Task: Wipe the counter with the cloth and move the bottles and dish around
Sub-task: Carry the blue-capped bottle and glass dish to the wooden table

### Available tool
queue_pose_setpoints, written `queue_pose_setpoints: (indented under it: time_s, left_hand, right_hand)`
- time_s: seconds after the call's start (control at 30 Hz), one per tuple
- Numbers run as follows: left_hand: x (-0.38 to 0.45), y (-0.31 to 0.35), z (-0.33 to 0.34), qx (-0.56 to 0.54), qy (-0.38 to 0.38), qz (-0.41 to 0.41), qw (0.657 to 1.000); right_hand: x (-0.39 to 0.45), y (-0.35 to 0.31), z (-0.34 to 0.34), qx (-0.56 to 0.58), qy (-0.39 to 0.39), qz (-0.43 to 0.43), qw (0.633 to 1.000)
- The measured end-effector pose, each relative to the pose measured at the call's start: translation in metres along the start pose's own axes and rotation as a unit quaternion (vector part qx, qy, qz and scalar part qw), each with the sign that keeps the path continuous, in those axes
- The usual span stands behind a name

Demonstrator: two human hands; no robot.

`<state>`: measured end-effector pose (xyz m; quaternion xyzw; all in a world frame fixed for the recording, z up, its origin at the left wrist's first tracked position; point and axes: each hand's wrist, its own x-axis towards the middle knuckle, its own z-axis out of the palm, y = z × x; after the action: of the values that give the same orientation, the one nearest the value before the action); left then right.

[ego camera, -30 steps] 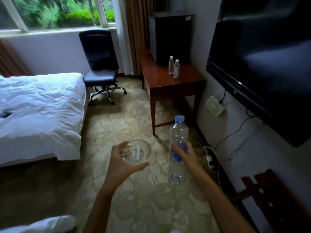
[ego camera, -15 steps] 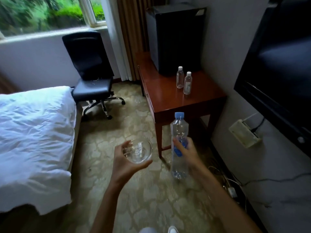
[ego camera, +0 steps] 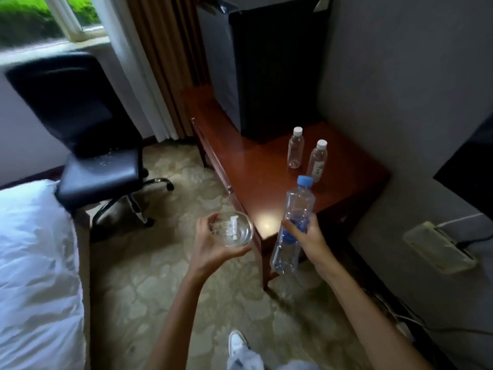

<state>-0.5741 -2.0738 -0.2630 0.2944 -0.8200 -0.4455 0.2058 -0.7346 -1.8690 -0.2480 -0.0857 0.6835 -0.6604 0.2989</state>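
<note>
A patterned beige carpet (ego camera: 149,284) fills the frame's middle. At lower left lies a white bed (ego camera: 34,276); above it a black office chair (ego camera: 88,134) stands below a window (ego camera: 40,20). Brown curtains (ego camera: 165,62) hang top centre, and a grey wall (ego camera: 400,76) runs along the right

You can read no text here; the labels on your blue-capped bottle (ego camera: 293,225) and the small bottle (ego camera: 317,162) are blurred.
</note>
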Motion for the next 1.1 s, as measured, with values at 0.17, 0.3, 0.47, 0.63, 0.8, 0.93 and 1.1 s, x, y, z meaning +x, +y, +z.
queue_pose_setpoints:
  time_s: [0.17,0.3,0.47,0.63,0.8,0.93,1.1]
  left_hand:
    - [0.127,-0.013,0.012,0.015,-0.092,0.05,0.994]
    - [0.214,-0.023,0.052,0.028,-0.169,0.082,0.982]
    - [0.291,-0.038,0.118,0.039,-0.238,0.096,0.966]
    - [0.343,-0.057,0.158,0.044,-0.309,0.116,0.943]
    - [0.384,-0.073,0.184,0.07,-0.356,0.134,0.922]
    - [0.405,-0.087,0.201,0.071,-0.393,0.142,0.906]
    - [0.422,-0.104,0.211,0.092,-0.459,0.143,0.872]
  right_hand:
    - [0.073,-0.016,0.015,-0.009,0.093,-0.019,0.995]
    - [0.13,-0.007,0.012,-0.024,0.204,0.001,0.979]
    - [0.202,0.019,0.006,-0.026,0.291,0.03,0.956]
    - [0.238,0.042,0.002,-0.024,0.351,0.069,0.934]
    - [0.249,0.043,0.022,-0.043,0.414,0.029,0.909]
    - [0.255,0.048,0.039,-0.029,0.451,0.028,0.892]
    - [0.258,0.046,0.054,0.004,0.516,0.035,0.856]
